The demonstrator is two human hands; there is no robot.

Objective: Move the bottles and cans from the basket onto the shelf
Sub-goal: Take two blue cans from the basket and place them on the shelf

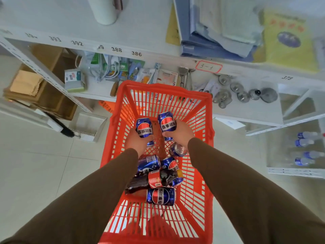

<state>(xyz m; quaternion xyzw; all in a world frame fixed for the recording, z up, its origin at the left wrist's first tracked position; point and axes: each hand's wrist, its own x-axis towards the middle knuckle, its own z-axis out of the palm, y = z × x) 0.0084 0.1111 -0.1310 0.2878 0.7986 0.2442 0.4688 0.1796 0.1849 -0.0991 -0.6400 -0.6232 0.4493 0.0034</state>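
A red plastic basket (207,124) stands on the floor in front of a white shelf (246,111). Inside it, my left hand (136,140) grips one blue Pepsi can (144,128) and my right hand (180,132) grips another blue Pepsi can (167,122), both held upright above the basket floor. Below my hands lie several more blue cans, one (161,196) on its side near me and one (178,150) end-up by the right wall. A dark cola bottle (154,180) with a red label lies across them.
The lower shelf holds round metal lids (244,95), utensils and packaged goods (112,69). Water bottles (305,140) lie on a bottom shelf at the right. Cardboard boxes (40,85) and a dustpan (89,126) sit at the left. Folders lie on the top shelf (219,29).
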